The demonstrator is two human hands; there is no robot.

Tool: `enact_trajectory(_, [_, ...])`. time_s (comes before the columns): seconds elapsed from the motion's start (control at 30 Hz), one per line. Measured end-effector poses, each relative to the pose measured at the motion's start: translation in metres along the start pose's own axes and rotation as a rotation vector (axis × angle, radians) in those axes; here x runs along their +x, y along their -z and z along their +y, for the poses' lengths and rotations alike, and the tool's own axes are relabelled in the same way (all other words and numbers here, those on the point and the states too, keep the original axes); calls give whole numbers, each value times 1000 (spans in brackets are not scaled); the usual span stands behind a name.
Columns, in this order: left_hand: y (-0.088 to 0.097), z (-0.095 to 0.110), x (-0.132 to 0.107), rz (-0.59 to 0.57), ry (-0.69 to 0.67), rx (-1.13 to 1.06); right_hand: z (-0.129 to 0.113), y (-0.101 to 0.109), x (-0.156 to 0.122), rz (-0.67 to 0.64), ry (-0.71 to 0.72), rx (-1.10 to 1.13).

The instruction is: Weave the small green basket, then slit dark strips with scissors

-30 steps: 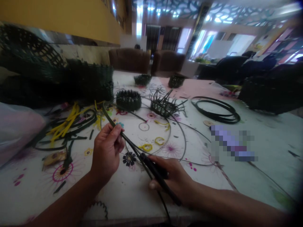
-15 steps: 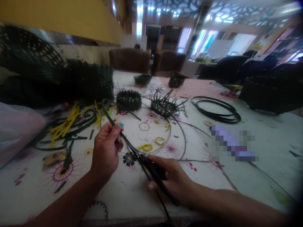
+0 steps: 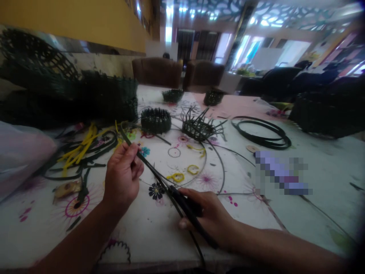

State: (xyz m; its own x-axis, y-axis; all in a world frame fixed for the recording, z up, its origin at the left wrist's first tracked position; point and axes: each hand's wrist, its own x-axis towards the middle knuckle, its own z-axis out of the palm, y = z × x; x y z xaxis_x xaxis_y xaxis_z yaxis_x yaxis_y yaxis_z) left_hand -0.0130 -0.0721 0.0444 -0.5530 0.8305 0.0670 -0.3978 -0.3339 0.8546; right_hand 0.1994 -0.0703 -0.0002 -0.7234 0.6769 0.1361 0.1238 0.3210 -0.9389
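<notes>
My left hand (image 3: 121,175) pinches a long dark green flat strip (image 3: 148,164) between thumb and fingers. From there the strip slants down to the right, past the tool and toward the table's front edge. In my right hand (image 3: 211,215) is a pair of black-handled scissors (image 3: 189,213), whose narrow front end points up-left along the strip. Whether the blades are apart cannot be made out. Beyond my hands stand a small woven dark basket (image 3: 156,120) and an unfinished basket (image 3: 199,127) with loose strip ends sticking up.
Yellow strips (image 3: 82,146) and dark offcuts lie at left beside a plastic bag (image 3: 23,156). Larger dark baskets (image 3: 110,95) stand behind them. At right are a coil of dark strip (image 3: 261,132), a blurred-out purple item (image 3: 276,171) and another dark basket (image 3: 327,110).
My left hand has shifted a little left and up along with the strip, whose curved far end has moved too. My right hand and the scissors are nearly where they were.
</notes>
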Motion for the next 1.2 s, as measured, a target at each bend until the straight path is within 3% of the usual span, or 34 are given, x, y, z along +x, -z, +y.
enact_trajectory(0.3, [-4, -11, -15, -47, -4, 66, 5, 1, 1, 14, 8, -15])
enact_trajectory(0.5, [-3, -10, -10, -31, 36, 56, -1, 2, 0, -13, 3, -78])
enact_trajectory(0.73, [1, -1, 2, 2, -41, 40, -3, 2, 0, -32, -43, -49])
enact_trajectory(0.97, [-4, -8, -10, -32, -28, 81, 10, 1, 0, 38, -12, -45])
enact_trajectory(1.2, [-4, -9, -12, -36, 22, 65, 1, 2, 0, 0, -1, -47])
